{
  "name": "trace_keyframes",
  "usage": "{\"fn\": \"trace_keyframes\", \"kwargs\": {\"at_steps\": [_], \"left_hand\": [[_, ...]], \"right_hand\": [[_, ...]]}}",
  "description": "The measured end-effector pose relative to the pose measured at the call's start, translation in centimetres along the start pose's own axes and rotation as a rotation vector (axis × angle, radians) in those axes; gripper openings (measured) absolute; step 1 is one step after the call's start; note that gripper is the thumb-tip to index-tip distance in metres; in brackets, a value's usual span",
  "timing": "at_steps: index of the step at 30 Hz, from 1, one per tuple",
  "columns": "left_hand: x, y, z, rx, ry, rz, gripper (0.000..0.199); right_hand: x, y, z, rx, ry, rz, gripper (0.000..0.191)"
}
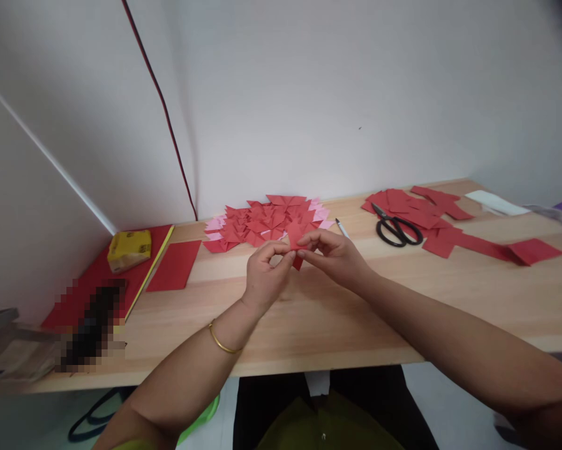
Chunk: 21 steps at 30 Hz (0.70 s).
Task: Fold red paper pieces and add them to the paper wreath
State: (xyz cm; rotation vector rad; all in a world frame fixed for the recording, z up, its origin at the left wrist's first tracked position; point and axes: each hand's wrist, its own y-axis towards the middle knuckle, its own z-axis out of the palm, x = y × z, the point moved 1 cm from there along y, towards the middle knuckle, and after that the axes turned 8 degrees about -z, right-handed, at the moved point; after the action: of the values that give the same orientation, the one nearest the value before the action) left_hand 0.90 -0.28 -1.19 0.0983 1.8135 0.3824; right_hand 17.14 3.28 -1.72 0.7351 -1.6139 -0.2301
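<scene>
Between my two hands a small red paper piece is held above the table, partly hidden by my fingers. My left hand pinches its left side between thumb and fingers. On the other side my right hand pinches it too, with the fingertips of both hands close together. Just behind my hands lies a heap of folded red paper pieces, with pink folded pieces showing at its left and right edges. A pen rests to the right of the heap.
Black-handled scissors lie against a pile of red paper pieces on the right. A red strip stretches further right, near white paper. At left are a red sheet, a yellow packet and a yellow-edged red board.
</scene>
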Motion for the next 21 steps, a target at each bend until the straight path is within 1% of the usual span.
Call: {"fn": "trace_keyframes", "kwargs": {"at_steps": [2, 5, 9, 14, 16, 18, 19, 21], "left_hand": [[-0.2, 0.0, 0.0, -0.006, 0.039, 0.028, 0.009], [-0.3, 0.0, 0.0, -0.011, 0.101, 0.035, 0.009], [-0.4, 0.0, -0.1, -0.027, 0.181, 0.078, 0.009], [-0.5, 0.1, -0.4, -0.065, 0.288, 0.303, 0.008], [-0.6, 0.2, -0.5, -0.020, 0.290, 0.344, 0.007], [-0.8, 0.1, -0.5, 0.043, 0.262, 0.320, 0.007], [-0.8, 0.1, -0.5, 0.055, 0.244, 0.288, 0.008], [-0.9, 0.1, -0.4, 0.042, 0.214, 0.197, 0.008]], "right_hand": [[-0.1, -0.1, 0.1, -0.010, -0.013, 0.001, 0.025], [-0.1, -0.2, 0.2, -0.026, -0.051, -0.001, 0.022], [0.3, -0.1, 0.2, -0.014, -0.067, 0.005, 0.020], [1.0, 0.2, -0.1, 0.017, -0.131, -0.054, 0.018], [1.2, 0.3, -0.2, 0.030, -0.124, -0.040, 0.018], [1.5, 0.2, -0.2, 0.060, -0.049, 0.030, 0.019], [1.6, 0.2, -0.2, 0.074, -0.002, 0.075, 0.019], [1.8, 0.2, -0.2, 0.083, 0.086, 0.163, 0.021]]}}
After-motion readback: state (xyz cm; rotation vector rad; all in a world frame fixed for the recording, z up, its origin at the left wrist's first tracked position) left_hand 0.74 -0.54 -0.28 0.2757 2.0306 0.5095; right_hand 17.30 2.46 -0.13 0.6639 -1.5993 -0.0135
